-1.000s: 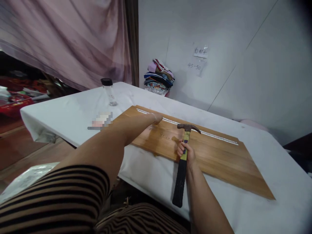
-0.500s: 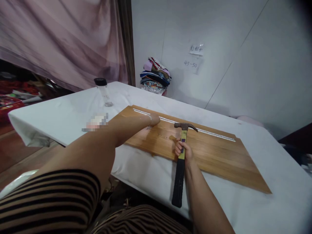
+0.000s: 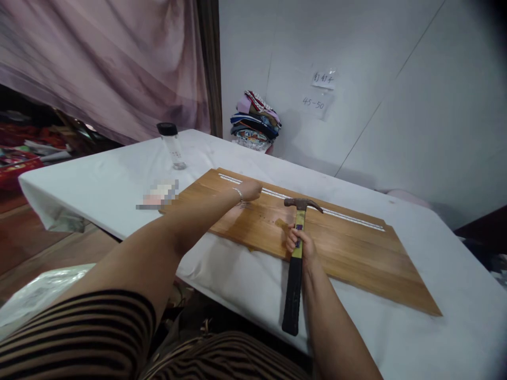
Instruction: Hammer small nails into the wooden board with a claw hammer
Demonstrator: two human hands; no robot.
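Observation:
My right hand (image 3: 301, 243) is wrapped around the grip of a claw hammer (image 3: 293, 285), which points head-up over a wooden board (image 3: 356, 258). The hammer's steel head shows in front of a long white ruler-like strip (image 3: 340, 215) along the board's far side. My left hand (image 3: 251, 190), with a bracelet at the wrist, reaches over the board to that strip. Its fingers look curled together, and whatever they hold is hidden. Just below it lie several thin dark nails (image 3: 245, 204). A small brownish piece (image 3: 282, 224) lies on the board by the right hand.
The board rests on a table with a white cloth (image 3: 99, 179). A clear bottle with a black lid (image 3: 173, 148) and a blurred-out item (image 3: 158, 195) are on the left. Folded clothes (image 3: 255, 121) are stacked by the wall at the back.
The camera view has shifted slightly. My left forearm has dropped a little, with the hand still by the strip. The right hand keeps the hammer in nearly the same pose.

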